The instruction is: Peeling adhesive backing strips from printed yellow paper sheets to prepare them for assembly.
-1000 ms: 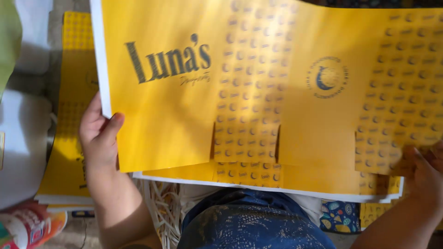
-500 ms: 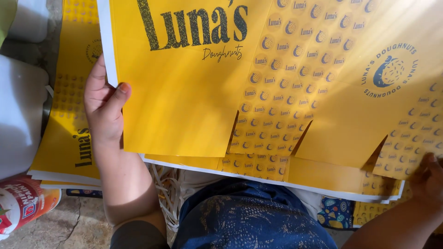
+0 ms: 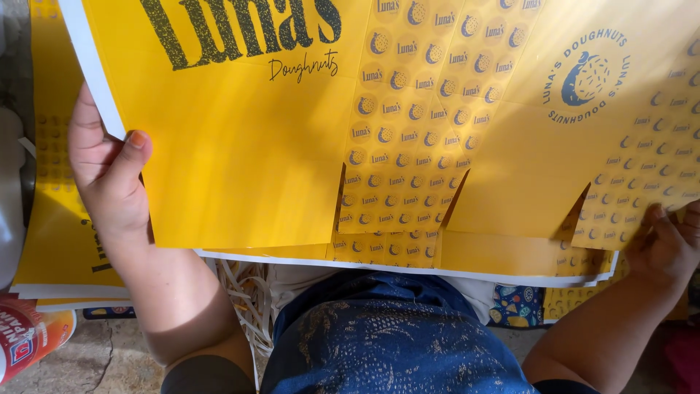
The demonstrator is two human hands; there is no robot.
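Note:
A large flat yellow printed cardboard sheet (image 3: 248,175), cut with flaps along its near edge, fills most of the head view. My left hand (image 3: 109,171) grips its left edge, thumb on top. My right hand (image 3: 667,244) holds the sheet's lower right flap from beneath, fingers curled over the edge. Under it lies a stack of more yellow sheets (image 3: 474,255) with white edges showing.
Another pile of yellow sheets (image 3: 58,241) lies at the left. A bundle of pale cord handles (image 3: 244,292) sits by my lap, which is covered in blue patterned cloth (image 3: 394,343). A red and white packet (image 3: 25,343) lies at the lower left.
The top yellow sheet has come closer and shifted up and left in view. Both hands keep their hold on its edges.

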